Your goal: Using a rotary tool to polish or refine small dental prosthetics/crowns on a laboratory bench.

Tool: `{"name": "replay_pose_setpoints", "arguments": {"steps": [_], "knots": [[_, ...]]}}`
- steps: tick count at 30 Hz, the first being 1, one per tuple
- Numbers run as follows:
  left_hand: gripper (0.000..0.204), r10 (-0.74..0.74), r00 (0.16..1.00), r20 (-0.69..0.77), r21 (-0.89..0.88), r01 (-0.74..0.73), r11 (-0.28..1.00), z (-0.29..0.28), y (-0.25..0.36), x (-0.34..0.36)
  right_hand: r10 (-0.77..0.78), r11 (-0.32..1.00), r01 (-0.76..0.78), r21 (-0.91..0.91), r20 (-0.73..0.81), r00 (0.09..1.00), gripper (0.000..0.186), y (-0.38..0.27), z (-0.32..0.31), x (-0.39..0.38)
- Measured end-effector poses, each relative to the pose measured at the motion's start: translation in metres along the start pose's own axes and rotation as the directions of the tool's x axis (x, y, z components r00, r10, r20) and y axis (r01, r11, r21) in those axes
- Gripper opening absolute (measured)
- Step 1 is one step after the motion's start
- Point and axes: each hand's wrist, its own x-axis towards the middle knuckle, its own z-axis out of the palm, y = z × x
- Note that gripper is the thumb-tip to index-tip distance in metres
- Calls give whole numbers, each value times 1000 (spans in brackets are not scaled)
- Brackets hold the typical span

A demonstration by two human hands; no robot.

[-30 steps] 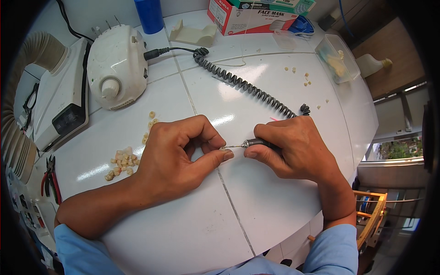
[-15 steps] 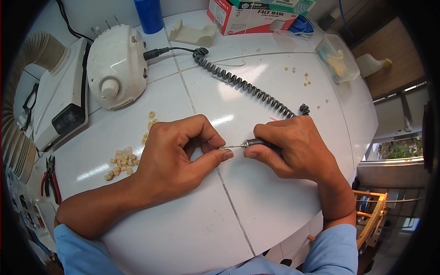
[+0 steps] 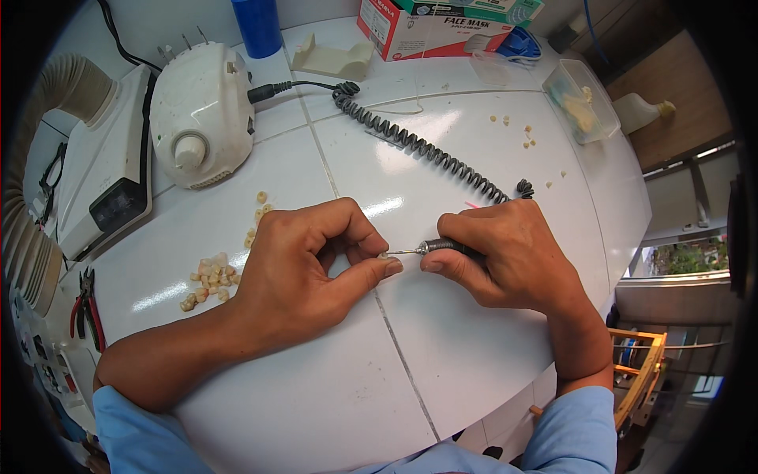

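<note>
Between the thumb and fingertips of my left hand (image 3: 304, 261) is a tiny ivory dental crown (image 3: 384, 255), mostly covered by the fingers. My right hand (image 3: 505, 257) is closed around a dark rotary handpiece (image 3: 442, 246) with a metal collar. Its thin bur (image 3: 403, 252) points left and meets the crown, or comes very close to it. A black coiled cord (image 3: 426, 150) runs from behind my right hand to a white control unit (image 3: 201, 110) with a knob. Beside my left wrist lies a heap of tooth-coloured crowns (image 3: 213, 274).
Yellowish crowns (image 3: 262, 212) stand beyond my left hand, and small pieces (image 3: 527, 136) lie at far right. Red-handled pliers (image 3: 87, 308) lie at the left. A white machine with a hose (image 3: 79, 83), a mask box (image 3: 430, 35) and a clear tub (image 3: 582, 103) edge the white table (image 3: 316, 403).
</note>
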Motion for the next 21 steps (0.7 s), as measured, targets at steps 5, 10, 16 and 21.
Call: {"name": "replay_pose_setpoints", "arguments": {"steps": [5, 10, 16, 21], "knots": [[21, -13, 1000, 5, 1, 13, 1000, -1, -1, 0, 8, 1000, -8, 1, 6, 1000, 53, -1, 0, 0], [21, -17, 1000, 4, -7, 17, 1000, 0, 0, 0, 3, 1000, -3, -5, 2, 1000, 53, 0, 0, 0], [21, -12, 1000, 6, -6, 12, 1000, 0, -1, 0, -9, 1000, 9, -11, -18, 1000, 55, 2, 3, 0], [21, 1, 1000, 1, -6, -1, 1000, 1, -2, 0, -4, 1000, 4, -10, -12, 1000, 57, 2, 3, 0]]}}
